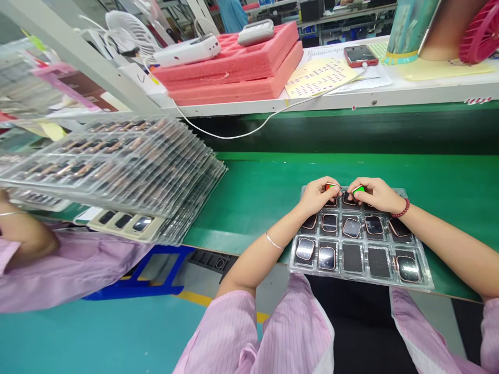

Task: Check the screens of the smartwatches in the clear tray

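Observation:
A clear plastic tray lies on the green work surface in front of me, with square watch cases in several of its pockets. Over its far row, the fingers of my left hand are closed on a small watch case whose lit face shows red and green. My right hand pinches another watch case with a bright green screen. Dark-faced watches, such as one at the near right, rest in the pockets below my hands. Two near-row pockets show only black lining.
A tall, leaning stack of clear trays stands to the left, beside a co-worker's arm. Red foam blocks, a phone and papers sit on the shelf ahead. A white cable droops from that shelf. A blue stool stands below.

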{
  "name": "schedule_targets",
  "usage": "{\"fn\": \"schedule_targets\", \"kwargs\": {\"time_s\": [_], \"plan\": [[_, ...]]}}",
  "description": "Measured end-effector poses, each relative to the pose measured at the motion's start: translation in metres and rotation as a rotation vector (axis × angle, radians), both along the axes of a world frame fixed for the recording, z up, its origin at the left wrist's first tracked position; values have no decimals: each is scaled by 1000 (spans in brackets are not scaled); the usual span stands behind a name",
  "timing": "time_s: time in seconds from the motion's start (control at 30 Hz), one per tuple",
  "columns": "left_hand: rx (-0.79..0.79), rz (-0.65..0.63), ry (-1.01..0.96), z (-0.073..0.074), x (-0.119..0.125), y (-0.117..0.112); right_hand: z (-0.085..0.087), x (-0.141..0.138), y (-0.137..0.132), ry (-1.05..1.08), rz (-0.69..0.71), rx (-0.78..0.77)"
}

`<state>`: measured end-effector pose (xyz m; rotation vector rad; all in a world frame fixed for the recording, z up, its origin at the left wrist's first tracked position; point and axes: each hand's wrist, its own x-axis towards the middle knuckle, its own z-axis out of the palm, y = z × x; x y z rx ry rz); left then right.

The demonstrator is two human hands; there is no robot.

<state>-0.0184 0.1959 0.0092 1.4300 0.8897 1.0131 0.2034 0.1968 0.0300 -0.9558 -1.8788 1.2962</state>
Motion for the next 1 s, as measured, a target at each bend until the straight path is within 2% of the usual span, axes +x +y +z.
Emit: {"fn": "schedule_targets", "kwargs": {"time_s": [0.27, 0.43, 0.6, 0.87, 1.0], "plan": [[-13, 5, -45, -3, -1, 3, -3, 0, 4, 64, -18, -62], [32, 19, -48, -7, -1, 5, -9, 0, 6, 78, -36, 13], [59, 26, -33, -5, -1, 4, -9, 0, 6, 52, -22, 53], [63, 4, -17, -7, -2, 5, -8, 1, 2, -169, -31, 226], [61, 12, -31, -6, -3, 5, -11, 1, 4, -71, -13, 97]]}}
